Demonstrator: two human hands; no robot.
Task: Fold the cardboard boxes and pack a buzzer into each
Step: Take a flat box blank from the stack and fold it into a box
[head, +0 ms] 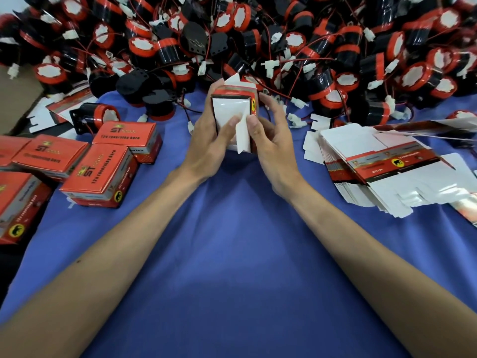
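Two bare forearms [134, 228] reach over the blue-covered worktop [237, 241] and meet at a half-folded box [231, 109], held upright in the air between both hands. The left hand [209, 140] grips the box from its side, fingers wrapped behind it and thumb lying across the white inner panel. The right hand [273, 140] holds the opposite side, fingers raised along the red wall and thumb pressing a loose white flap [243, 136] that hangs at the near end. A second flap sticks up at the far end, so neither end looks closed. Whether a buzzer is already inside cannot be told.

Just beyond the fingertips lies the big heap of buzzers [232, 34], wires and white plugs tangled together. Out past the left hand sit the finished boxes [100, 171]; out past the right hand lies the fanned stack of flat blanks [374, 164].

The risks from here, as I judge them:
- The flap may crease or tuck outside the wall if the thumb pushes it at a slant.
- The thin card may buckle under too tight a squeeze.
- An unlocked bottom may let a buzzer drop through.
- Pulling one buzzer may drag its neighbours by the tangled leads.
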